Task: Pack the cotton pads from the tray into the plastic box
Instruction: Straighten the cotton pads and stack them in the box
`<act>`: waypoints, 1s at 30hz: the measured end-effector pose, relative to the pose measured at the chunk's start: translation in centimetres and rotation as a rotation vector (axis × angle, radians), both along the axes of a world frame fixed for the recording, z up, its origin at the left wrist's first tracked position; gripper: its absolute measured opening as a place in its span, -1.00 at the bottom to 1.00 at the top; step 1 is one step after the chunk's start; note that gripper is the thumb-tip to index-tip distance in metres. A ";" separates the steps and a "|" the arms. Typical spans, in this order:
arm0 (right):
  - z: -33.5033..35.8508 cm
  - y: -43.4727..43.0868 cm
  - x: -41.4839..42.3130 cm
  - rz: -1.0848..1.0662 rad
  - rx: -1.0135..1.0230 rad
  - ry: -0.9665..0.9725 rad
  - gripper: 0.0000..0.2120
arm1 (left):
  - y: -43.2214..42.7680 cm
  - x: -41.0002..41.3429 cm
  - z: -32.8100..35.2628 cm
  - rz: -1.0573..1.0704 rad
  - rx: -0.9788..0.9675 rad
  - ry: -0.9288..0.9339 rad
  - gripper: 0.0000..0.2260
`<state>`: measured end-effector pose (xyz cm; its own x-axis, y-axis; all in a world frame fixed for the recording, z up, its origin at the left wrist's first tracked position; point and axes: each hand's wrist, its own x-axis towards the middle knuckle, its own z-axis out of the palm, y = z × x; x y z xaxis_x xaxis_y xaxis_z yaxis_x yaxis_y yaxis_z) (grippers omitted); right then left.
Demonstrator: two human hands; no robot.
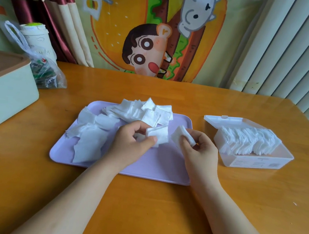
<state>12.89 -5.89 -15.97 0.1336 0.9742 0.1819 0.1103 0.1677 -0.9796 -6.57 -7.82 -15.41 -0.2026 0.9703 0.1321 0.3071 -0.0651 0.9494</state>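
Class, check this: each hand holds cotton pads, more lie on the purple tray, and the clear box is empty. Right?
One error: in the head view the clear box is not empty but holds a row of pads. The left hand and right hand do hold pads, and more lie on the purple tray.

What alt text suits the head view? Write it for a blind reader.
A person's left hand and right hand each pinch cotton pads above a lilac tray strewn with loose pads. Right of it, an open plastic box holds a packed row of pads.
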 end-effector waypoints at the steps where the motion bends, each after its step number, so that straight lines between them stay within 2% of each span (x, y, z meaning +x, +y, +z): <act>1: 0.0 0.1 0.0 -0.006 -0.017 0.012 -0.93 | 0.0 -0.2 0.2 -0.020 0.016 -0.102 -0.90; 4: 0.0 0.2 0.2 0.026 -0.071 0.069 -0.86 | -0.2 -0.5 0.3 -0.186 -0.005 -0.320 -0.88; 7: 0.3 0.0 0.3 0.183 -0.096 0.107 -0.82 | -0.6 0.2 0.3 -0.311 -0.051 -0.307 -0.85; 11: 0.0 0.2 0.4 0.300 -0.093 0.047 -0.79 | -0.6 0.6 -0.1 -0.265 -0.051 -0.282 -0.84; 24: -0.2 0.5 1.0 0.435 -0.098 0.116 -0.80 | -0.4 1.0 0.0 -0.078 -0.052 -0.160 -0.92; 25: 0.0 0.4 1.0 0.459 -0.110 0.112 -0.75 | -0.4 1.1 0.0 -0.065 -0.050 -0.147 -0.92; 27: -0.2 0.1 0.6 0.422 -0.107 -0.002 -0.61 | -0.2 1.0 -0.4 -0.029 -0.020 -0.015 -0.90; 30: -0.6 0.1 0.0 0.227 -0.032 -0.148 -0.73 | 0.1 -0.6 -1.0 0.033 0.084 0.373 -0.87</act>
<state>12.87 -5.77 -16.59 -0.1145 0.9817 0.1519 0.2162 0.1739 -0.9607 -7.15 -7.72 -16.46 -0.1563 0.9467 0.2816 0.6337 -0.1226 0.7638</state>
